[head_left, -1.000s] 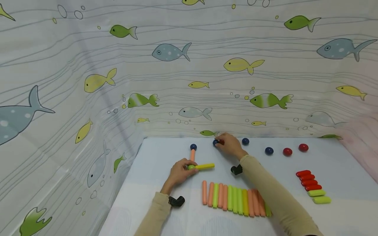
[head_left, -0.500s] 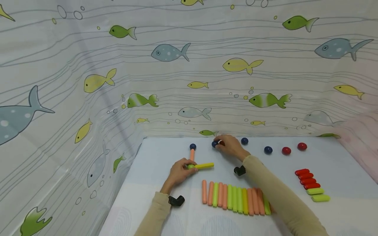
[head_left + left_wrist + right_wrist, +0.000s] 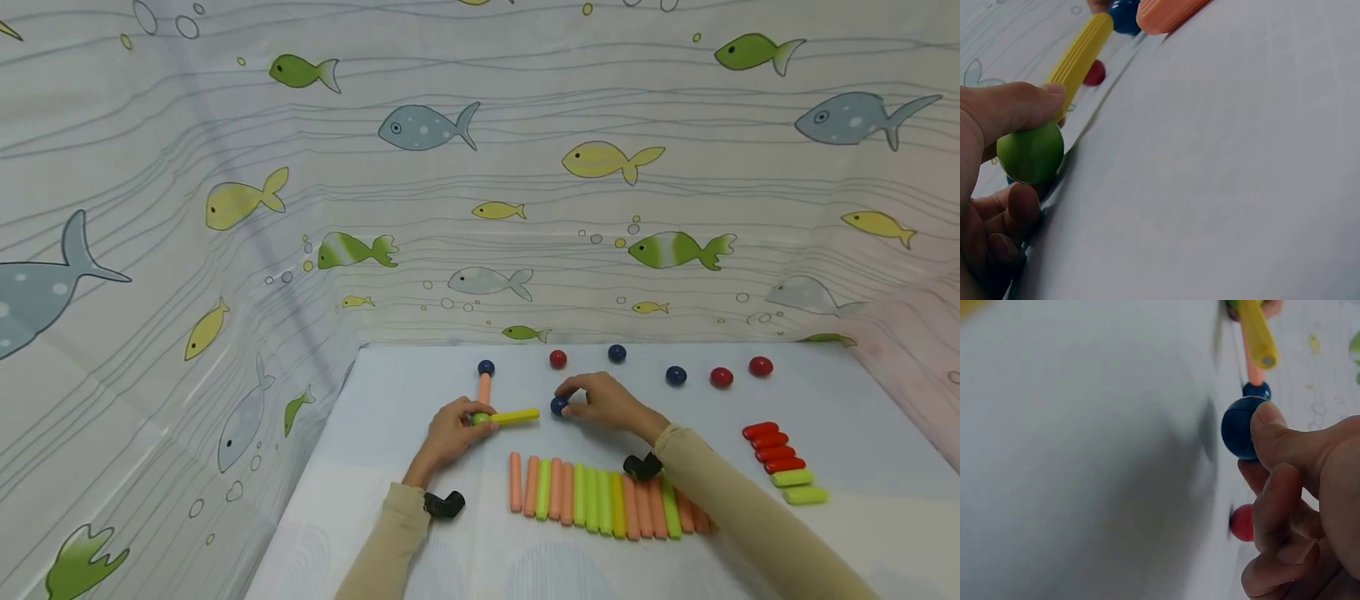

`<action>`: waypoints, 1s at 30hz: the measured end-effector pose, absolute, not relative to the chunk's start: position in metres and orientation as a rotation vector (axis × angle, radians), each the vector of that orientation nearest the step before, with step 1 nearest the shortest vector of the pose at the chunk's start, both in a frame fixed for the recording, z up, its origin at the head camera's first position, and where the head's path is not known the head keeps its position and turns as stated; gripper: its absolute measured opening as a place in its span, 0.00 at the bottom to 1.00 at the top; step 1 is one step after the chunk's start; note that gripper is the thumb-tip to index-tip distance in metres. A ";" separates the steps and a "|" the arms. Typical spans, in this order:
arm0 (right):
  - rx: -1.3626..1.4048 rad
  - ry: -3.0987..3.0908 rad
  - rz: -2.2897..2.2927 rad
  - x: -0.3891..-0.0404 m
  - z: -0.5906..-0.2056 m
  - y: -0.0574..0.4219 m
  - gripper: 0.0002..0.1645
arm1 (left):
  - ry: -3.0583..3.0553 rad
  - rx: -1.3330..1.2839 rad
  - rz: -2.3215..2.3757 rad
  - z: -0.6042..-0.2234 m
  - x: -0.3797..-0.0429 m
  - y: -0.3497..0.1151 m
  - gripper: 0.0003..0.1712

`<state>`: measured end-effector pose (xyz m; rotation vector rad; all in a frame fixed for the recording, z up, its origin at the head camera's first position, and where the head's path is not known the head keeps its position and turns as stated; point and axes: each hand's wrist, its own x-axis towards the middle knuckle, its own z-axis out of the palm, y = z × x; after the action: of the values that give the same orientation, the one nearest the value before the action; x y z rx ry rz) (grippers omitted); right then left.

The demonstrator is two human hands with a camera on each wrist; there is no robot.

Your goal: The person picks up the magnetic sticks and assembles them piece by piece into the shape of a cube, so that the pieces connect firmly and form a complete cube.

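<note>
Between its thumb and fingers my left hand [image 3: 452, 435] grips a green ball [image 3: 1030, 152]. A yellow rod [image 3: 516, 416] sticks out of that ball to the right, and an orange rod [image 3: 484, 388] runs from it to a blue ball [image 3: 486, 367] at the back. My right hand [image 3: 611, 406] pinches another blue ball [image 3: 1239, 428] by thumb and fingers, just off the free end of the yellow rod. In the right wrist view this end shows a small pale tip and is apart from the ball.
A row of orange, green and yellow rods [image 3: 588, 497] lies in front of the hands. At the right are short red rods [image 3: 774, 447] and green rods [image 3: 804, 496]. Red balls [image 3: 558, 359] and blue balls [image 3: 617, 353] lie along the back, before a fish-printed cloth [image 3: 480, 167].
My right hand has taken the blue ball from the back edge toward me, near the yellow rod's end. A red ball behind it now shows fully. My left hand keeps its hold.
</note>
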<state>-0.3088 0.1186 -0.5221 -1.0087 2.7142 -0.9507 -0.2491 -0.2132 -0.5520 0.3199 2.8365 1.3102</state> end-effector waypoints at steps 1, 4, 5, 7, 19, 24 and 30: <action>-1.024 2.702 -0.946 -0.307 -0.523 0.119 0.17 | 2.837 0.319 1.313 -0.551 -0.249 -0.213 0.12; -1.052 2.669 -0.964 -0.302 -0.526 0.119 0.17 | 2.838 0.314 1.319 -0.550 -0.250 -0.213 0.12; -1.057 2.657 -0.976 -0.301 -0.526 0.118 0.17 | 2.836 0.313 1.321 -0.550 -0.250 -0.213 0.12; -1.039 2.630 -1.000 -0.299 -0.527 0.117 0.17 | 2.842 0.319 1.309 -0.550 -0.249 -0.213 0.12; -0.972 2.510 -1.045 -0.293 -0.523 0.107 0.17 | 2.935 0.377 1.129 -0.546 -0.248 -0.208 0.12; -0.933 2.496 -1.056 -0.290 -0.521 0.107 0.22 | 2.959 0.369 1.098 -0.545 -0.247 -0.207 0.12; -0.952 2.739 -1.023 -0.275 -0.517 0.095 0.12 | 2.966 0.355 1.078 -0.547 -0.246 -0.205 0.13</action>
<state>-0.2751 0.0949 -0.5168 -0.9515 2.7394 -1.0233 -0.2464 -0.2048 -0.5468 0.3552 2.9658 1.0777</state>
